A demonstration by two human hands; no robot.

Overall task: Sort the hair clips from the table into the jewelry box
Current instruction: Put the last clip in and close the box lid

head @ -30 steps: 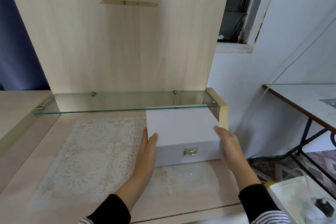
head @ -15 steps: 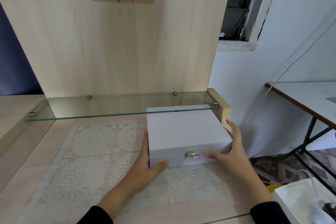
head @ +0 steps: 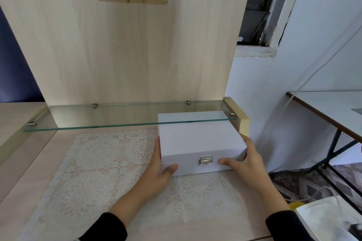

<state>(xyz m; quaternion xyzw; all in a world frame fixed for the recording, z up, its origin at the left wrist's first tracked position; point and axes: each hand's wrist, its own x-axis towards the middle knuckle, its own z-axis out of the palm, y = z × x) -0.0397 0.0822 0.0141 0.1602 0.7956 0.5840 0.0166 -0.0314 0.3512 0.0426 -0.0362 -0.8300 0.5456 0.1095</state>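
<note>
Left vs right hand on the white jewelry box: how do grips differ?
Left hand holds the left side of the white rectangular jewelry box, thumb at the front corner. Right hand holds its right side, thumb stretched toward the silver clasp. Both thumbs press the front face.

Your tally right now: one box, two hands, one mat.
You've got one white jewelry box (head: 197, 139) with one silver clasp (head: 205, 161), two hands on it, your left hand (head: 156, 174) and right hand (head: 248, 164), one lace mat (head: 98, 172), one glass shelf (head: 117, 117) on four metal pegs (head: 94, 105), and one side table (head: 329, 107) off to your right.
</note>
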